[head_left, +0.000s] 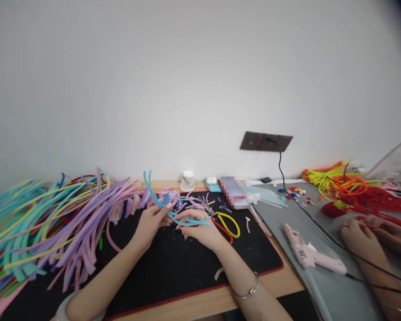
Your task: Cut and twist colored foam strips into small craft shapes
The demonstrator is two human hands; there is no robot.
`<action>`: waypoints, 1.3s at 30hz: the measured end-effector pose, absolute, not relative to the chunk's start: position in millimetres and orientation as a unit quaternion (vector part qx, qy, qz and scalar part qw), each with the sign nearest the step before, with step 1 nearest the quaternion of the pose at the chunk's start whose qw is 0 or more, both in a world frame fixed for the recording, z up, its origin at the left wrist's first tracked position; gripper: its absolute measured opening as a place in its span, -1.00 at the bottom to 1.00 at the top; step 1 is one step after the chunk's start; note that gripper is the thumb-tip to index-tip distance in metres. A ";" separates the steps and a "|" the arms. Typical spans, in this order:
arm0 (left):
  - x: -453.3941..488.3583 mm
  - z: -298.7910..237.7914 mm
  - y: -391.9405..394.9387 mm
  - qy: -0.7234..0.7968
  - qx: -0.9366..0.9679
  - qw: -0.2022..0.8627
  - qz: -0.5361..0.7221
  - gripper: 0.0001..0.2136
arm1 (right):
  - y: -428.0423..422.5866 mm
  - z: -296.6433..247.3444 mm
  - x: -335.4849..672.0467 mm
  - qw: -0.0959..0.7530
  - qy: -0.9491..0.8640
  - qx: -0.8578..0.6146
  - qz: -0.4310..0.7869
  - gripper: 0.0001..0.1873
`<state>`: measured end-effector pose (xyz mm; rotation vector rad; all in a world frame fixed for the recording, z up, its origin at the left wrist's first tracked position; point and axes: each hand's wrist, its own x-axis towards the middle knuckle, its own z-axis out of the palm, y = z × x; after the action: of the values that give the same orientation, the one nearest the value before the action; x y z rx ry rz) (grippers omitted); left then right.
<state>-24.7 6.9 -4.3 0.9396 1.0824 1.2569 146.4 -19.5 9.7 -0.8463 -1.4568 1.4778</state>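
My left hand [151, 221] and my right hand [198, 228] meet over a black mat [173, 263]. Both are closed on blue pipe cleaners [160, 203], which curve up and left from my left hand and run rightwards across my right fingers. Short purple and pink offcuts [187, 203] lie on the mat just behind my hands. Pliers with yellow handles [227, 223] lie just right of my right hand, with a red-handled tool [223, 231] beside them.
A big heap of purple, pink, blue and yellow pipe cleaners [53, 218] covers the left. A pink glue gun [309, 254] lies on a grey sheet at right, its black cord running to a wall socket [265, 141]. Another person's hands [370, 234] work red pipe cleaners [381, 198].
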 end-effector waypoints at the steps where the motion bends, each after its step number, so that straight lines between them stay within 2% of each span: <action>1: -24.8 -4.1 7.0 0.462 0.401 0.583 0.535 -0.84 | -19.6 8.4 146.0 0.423 -0.604 -0.349 0.579 -0.70; 8: -18.9 6.1 1.8 0.486 0.454 0.585 0.464 -0.80 | -20.7 11.1 149.0 0.401 -0.776 -0.353 0.336 -0.77; 12: -14.8 6.8 1.1 0.484 0.476 0.588 0.440 -0.74 | -23.2 17.5 148.1 0.411 -0.795 -0.349 0.278 -0.82; 20: -14.6 -3.1 4.3 0.482 0.501 0.580 0.425 -0.77 | -24.4 14.9 145.8 0.410 -0.772 -0.388 0.293 -0.86; 27: -14.1 -10.8 5.3 0.430 0.511 0.629 0.398 -0.61 | -24.7 14.2 143.9 0.442 -0.730 -0.390 0.345 -0.86; 33: -13.2 -10.7 4.3 0.427 0.587 0.568 0.387 -0.64 | -20.7 8.4 143.8 0.493 -0.647 -0.424 0.397 -0.93; 39: -12.2 -18.6 0.7 0.422 0.645 0.540 0.339 -0.69 | -19.1 8.6 147.3 0.498 -0.659 -0.412 0.385 -0.88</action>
<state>-12.2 0.7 -18.6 1.5322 1.0028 0.8063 147.3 -19.1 8.6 -0.9976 -1.5939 0.9320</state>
